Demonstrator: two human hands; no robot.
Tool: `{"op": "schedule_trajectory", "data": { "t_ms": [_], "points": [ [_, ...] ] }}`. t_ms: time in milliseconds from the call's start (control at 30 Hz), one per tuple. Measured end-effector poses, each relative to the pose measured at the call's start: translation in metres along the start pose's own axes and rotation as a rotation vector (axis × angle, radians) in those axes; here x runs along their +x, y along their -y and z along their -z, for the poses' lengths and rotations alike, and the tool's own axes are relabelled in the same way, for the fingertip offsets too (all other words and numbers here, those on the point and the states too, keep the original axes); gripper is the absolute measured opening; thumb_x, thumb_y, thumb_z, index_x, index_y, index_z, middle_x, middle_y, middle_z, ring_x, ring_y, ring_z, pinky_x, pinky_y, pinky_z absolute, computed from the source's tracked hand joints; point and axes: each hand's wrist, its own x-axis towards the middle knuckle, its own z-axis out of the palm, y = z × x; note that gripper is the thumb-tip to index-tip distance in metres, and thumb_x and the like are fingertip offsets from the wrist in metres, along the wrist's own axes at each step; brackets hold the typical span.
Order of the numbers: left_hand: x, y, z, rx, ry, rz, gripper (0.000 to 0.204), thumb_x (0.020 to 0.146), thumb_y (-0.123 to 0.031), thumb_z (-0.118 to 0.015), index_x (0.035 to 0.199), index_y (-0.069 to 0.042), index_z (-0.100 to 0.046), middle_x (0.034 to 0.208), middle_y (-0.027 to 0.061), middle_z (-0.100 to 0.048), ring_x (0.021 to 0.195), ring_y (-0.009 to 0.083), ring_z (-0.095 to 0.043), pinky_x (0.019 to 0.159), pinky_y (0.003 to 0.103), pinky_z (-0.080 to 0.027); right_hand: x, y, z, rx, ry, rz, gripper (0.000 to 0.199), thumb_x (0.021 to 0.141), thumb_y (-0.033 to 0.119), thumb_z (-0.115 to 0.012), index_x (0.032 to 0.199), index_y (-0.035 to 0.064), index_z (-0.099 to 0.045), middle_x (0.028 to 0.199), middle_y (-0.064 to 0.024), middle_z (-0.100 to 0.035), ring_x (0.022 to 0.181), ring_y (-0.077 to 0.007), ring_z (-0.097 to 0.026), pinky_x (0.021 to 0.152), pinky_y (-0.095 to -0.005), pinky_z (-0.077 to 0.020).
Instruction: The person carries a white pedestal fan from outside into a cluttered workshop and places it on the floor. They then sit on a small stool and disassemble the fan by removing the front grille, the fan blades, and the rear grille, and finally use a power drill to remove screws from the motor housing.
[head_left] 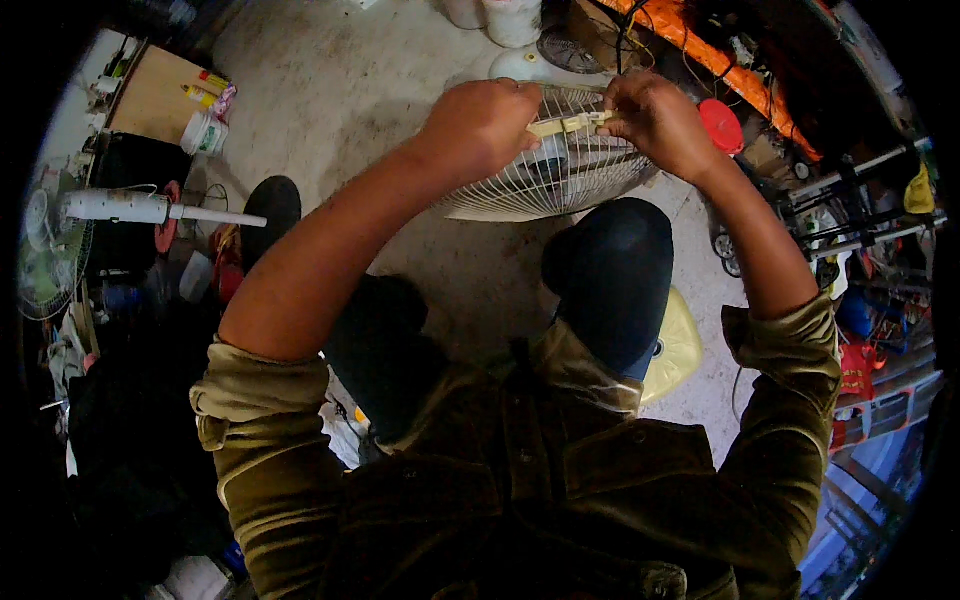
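Note:
A round white wire fan guard (560, 180) stands on the concrete floor between my knees. A pale yellow plastic clip (572, 124) sits on its upper rim. My left hand (480, 125) is closed around the left end of the clip and the rim. My right hand (655, 120) pinches the right end of the same clip. Both forearms reach forward from olive sleeves rolled above the elbows.
A yellow plastic fan part (678, 350) lies by my right knee. A white fan pole (150, 210) and another fan (45, 255) lie at the left amid clutter. White buckets (510, 20) stand at the far edge; a red lid (722, 125) and an orange bar (720, 60) sit to the right.

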Motion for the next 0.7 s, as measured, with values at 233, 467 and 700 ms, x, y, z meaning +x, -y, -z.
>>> {"op": "schedule_trajectory", "data": {
  "t_ms": [233, 467, 700],
  "points": [
    [-0.012, 0.017, 0.007, -0.159, 0.006, -0.021, 0.024, 0.072, -0.021, -0.067, 0.083, -0.005, -0.052, 0.079, 0.0114, -0.057, 0.073, 0.0319, -0.056, 0.064, 0.04, -0.043, -0.011, -0.011, 0.007, 0.067, -0.05, -0.041, 0.026, 0.068, 0.018, -0.071, 0.086, 0.0045, -0.057, 0.08, -0.0124, -0.056, 0.077, -0.0291, -0.056, 0.068, -0.0367, -0.0441],
    [-0.069, 0.037, 0.0, -0.185, 0.063, 0.15, 0.024, 0.073, -0.019, -0.068, 0.086, -0.005, -0.053, 0.08, 0.0104, -0.057, 0.075, 0.028, -0.056, 0.066, 0.035, -0.044, -0.02, -0.005, 0.013, 0.222, -0.043, -0.071, 0.024, 0.07, 0.012, -0.071, 0.087, 0.0013, -0.056, 0.082, -0.0104, -0.055, 0.079, -0.0241, -0.056, 0.069, -0.0315, -0.0441],
    [-0.11, 0.045, -0.018, -0.244, 0.014, 0.195, 0.024, 0.074, -0.023, -0.065, 0.089, -0.007, -0.053, 0.088, 0.0114, -0.058, 0.082, 0.0315, -0.057, 0.067, 0.04, -0.044, -0.022, -0.001, 0.004, 0.213, -0.07, -0.097, 0.024, 0.07, 0.011, -0.071, 0.087, 0.0015, -0.057, 0.083, -0.0083, -0.055, 0.076, -0.02, -0.055, 0.067, -0.0295, -0.0436]
  ]
}}
